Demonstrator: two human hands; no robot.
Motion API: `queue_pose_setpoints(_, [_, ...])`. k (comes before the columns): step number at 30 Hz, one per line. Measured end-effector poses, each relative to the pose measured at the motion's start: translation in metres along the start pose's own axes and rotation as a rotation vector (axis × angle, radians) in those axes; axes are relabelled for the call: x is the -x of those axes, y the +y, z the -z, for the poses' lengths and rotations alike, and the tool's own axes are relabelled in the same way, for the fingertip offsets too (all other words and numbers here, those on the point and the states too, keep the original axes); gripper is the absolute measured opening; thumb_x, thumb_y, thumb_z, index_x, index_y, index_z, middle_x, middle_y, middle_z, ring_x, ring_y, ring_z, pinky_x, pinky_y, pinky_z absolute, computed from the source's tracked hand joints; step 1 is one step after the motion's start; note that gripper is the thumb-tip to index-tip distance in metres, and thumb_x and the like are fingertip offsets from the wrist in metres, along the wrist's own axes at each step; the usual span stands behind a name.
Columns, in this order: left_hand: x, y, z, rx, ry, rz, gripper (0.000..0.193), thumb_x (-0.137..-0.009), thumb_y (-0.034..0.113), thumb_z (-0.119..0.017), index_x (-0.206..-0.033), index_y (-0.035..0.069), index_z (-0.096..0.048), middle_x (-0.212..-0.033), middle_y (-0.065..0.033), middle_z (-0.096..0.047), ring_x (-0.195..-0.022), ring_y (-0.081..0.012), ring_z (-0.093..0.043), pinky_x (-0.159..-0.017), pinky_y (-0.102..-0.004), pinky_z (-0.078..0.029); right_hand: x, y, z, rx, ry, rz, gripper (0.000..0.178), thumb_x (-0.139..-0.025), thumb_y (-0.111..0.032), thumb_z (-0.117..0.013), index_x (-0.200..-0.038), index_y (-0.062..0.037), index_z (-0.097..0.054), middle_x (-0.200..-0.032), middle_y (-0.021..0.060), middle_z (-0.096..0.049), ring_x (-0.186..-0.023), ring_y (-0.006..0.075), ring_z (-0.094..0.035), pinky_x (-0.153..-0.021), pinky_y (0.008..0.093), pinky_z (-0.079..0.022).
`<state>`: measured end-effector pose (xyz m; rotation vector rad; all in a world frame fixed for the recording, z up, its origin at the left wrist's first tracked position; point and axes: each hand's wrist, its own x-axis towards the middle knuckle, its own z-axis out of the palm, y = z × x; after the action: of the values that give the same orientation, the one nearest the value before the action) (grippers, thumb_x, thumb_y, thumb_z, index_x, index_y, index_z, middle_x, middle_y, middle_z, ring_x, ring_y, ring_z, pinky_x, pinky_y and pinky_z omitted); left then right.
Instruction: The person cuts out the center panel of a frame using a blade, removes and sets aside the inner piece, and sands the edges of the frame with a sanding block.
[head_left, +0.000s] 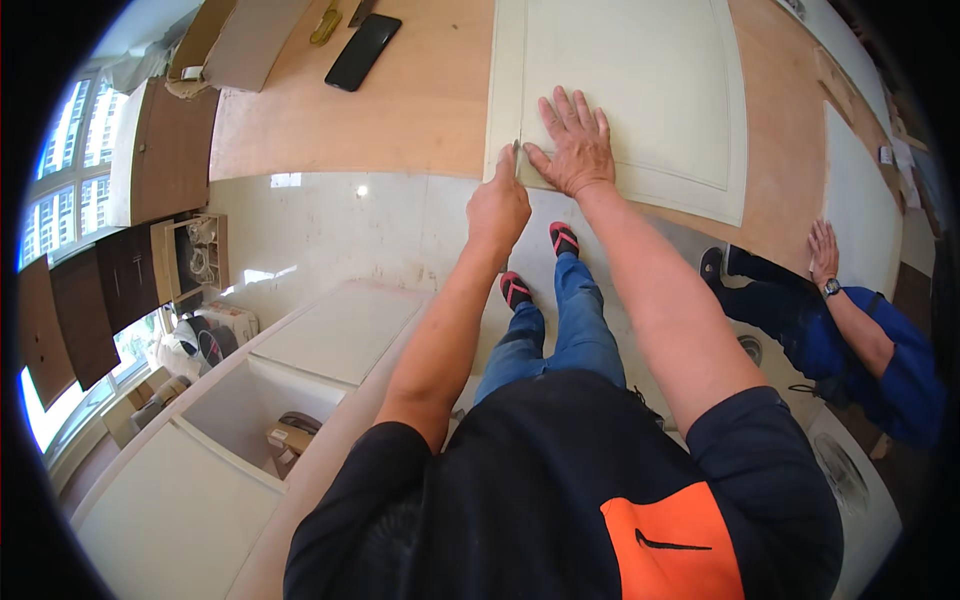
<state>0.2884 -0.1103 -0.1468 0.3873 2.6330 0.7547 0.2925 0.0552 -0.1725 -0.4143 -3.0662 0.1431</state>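
Note:
A cream-coloured panel with a grooved border lies on the wooden tabletop in front of me. My right hand rests flat on it, fingers spread, near its front-left corner. Closed with the index finger stretched forward, my left hand is at the panel's near edge. From its fingertips pokes the dark tip of a slim knife-like tool, close to a straight lengthwise line on the panel. The tool's handle is hidden inside my fist.
Left on the tabletop are a black phone, a yellow-handled tool and a cardboard box. At right, a co-worker's hand touches another pale panel. An open-topped cabinet stands behind me to the left.

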Motion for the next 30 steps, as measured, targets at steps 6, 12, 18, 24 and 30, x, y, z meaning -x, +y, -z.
queue_pose_setpoints(6, [-0.002, -0.005, 0.002, 0.0, 0.027, -0.051, 0.056, -0.096, 0.017, -0.053, -0.151, 0.015, -0.045, -0.081, -0.0276, -0.07, -0.076, -0.0473, -0.069, -0.072, -0.057, -0.054, -0.004, 0.0, 0.004, -0.032, -0.004, 0.01, 0.077, -0.094, -0.061, -0.056, -0.159, -0.0251, -0.038, -0.17, 0.0002, -0.025, -0.157, 0.0238, -0.018, -0.128, 0.0489, -0.013])
queue_pose_setpoints(12, [-0.003, 0.005, 0.001, -0.135, -0.008, -0.045, 0.056, -0.096, 0.016, -0.052, -0.152, 0.014, -0.044, -0.079, -0.0261, -0.07, -0.074, -0.0455, -0.069, -0.069, -0.0561, -0.054, -0.003, -0.001, 0.004, -0.033, -0.018, -0.005, 0.077, -0.093, -0.061, -0.056, -0.159, -0.0251, -0.038, -0.169, 0.0001, -0.025, -0.157, 0.0242, -0.018, -0.127, 0.0491, -0.013])
queue_pose_setpoints(18, [-0.003, 0.001, 0.004, -0.14, -0.011, -0.085, 0.059, -0.094, 0.015, -0.054, -0.152, 0.011, -0.043, -0.078, -0.0234, -0.071, -0.073, -0.043, -0.07, -0.068, -0.0541, -0.054, -0.002, 0.0, 0.001, -0.035, 0.021, 0.007, 0.077, -0.093, -0.062, -0.057, -0.159, -0.0258, -0.039, -0.169, 0.0, -0.026, -0.157, 0.0242, -0.019, -0.127, 0.0496, -0.015])
queue_pose_setpoints(24, [-0.005, 0.008, 0.006, -0.171, -0.011, -0.073, 0.06, -0.093, 0.014, -0.054, -0.152, 0.008, -0.042, -0.08, -0.0233, -0.072, -0.075, -0.0424, -0.071, -0.069, -0.0534, -0.054, -0.001, 0.001, -0.003, -0.016, 0.023, 0.003, 0.076, -0.093, -0.062, -0.055, -0.158, -0.0259, -0.039, -0.169, 0.0, -0.026, -0.157, 0.0239, -0.02, -0.127, 0.0496, -0.015])
queue_pose_setpoints(30, [-0.001, 0.006, 0.012, -0.101, 0.021, -0.025, 0.058, -0.095, 0.015, -0.053, -0.151, 0.009, -0.043, -0.083, -0.0249, -0.072, -0.077, -0.0433, -0.071, -0.072, -0.0535, -0.054, 0.001, -0.003, -0.004, -0.01, 0.027, 0.008, 0.075, -0.094, -0.061, -0.054, -0.158, -0.0255, -0.039, -0.169, -0.0005, -0.026, -0.156, 0.0239, -0.021, -0.127, 0.0494, -0.014])
